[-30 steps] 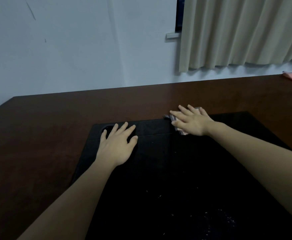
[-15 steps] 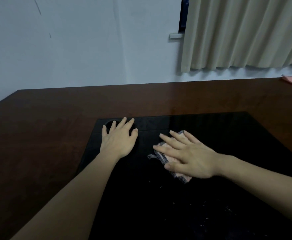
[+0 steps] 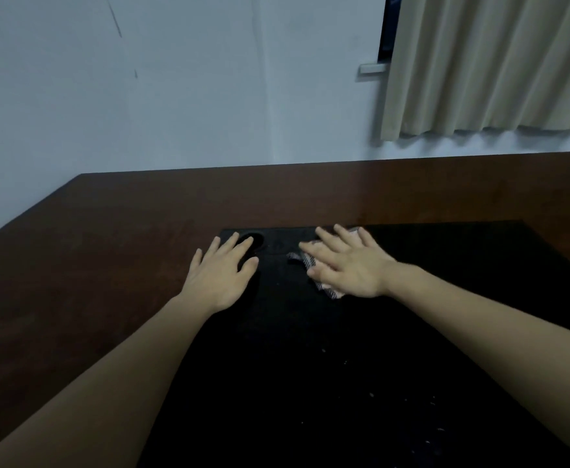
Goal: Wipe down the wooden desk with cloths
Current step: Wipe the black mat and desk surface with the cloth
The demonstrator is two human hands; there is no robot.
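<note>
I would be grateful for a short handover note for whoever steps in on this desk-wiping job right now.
Left hand: flat, fingers straight, resting on the black mat near its round hole; it holds nothing.
Right hand: flat, fingers spread, pressing the patterned cloth onto the mat near its far edge.
The mat covers the middle of the wooden desk.
Done: cannot be judged from this view. Pale specks show on the near part of the mat.
Left: probably the near mat and the bare wood around it.
</note>
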